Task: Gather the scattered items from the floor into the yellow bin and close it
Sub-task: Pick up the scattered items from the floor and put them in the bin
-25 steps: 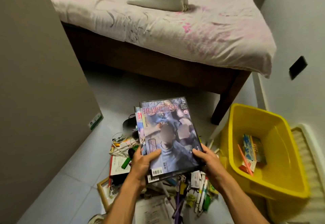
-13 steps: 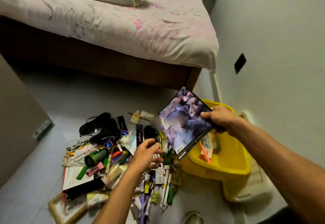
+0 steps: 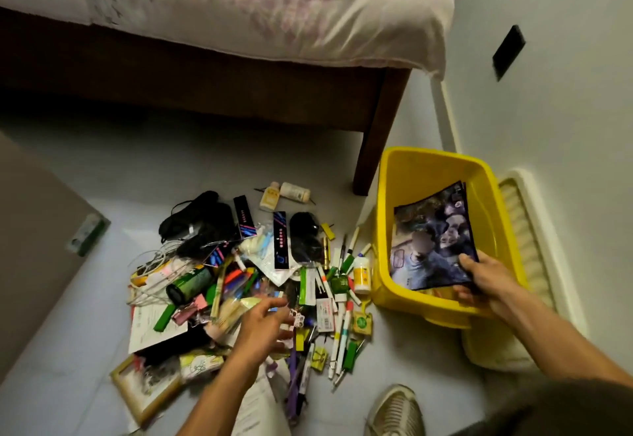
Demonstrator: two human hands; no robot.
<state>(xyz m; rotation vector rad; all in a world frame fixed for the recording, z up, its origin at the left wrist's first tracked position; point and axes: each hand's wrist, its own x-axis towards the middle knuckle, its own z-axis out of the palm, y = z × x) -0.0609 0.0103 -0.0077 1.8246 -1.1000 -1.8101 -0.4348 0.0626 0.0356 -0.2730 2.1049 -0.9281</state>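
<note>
Glossy magazines (image 3: 432, 240), pinched by the right hand (image 3: 486, 276), could jam slanted in the bin (image 3: 394, 175); the left hand (image 3: 263, 327) hovers open over the pile (image 3: 260, 274).

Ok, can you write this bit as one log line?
right hand: lowering magazines into yellow bin | left hand: open over floor pile

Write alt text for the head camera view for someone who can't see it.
A person's right hand lowers a stack of magazines into an open yellow bin beside a bed, while the left hand reaches over a pile of pens, cables and small items scattered on the floor.
</note>
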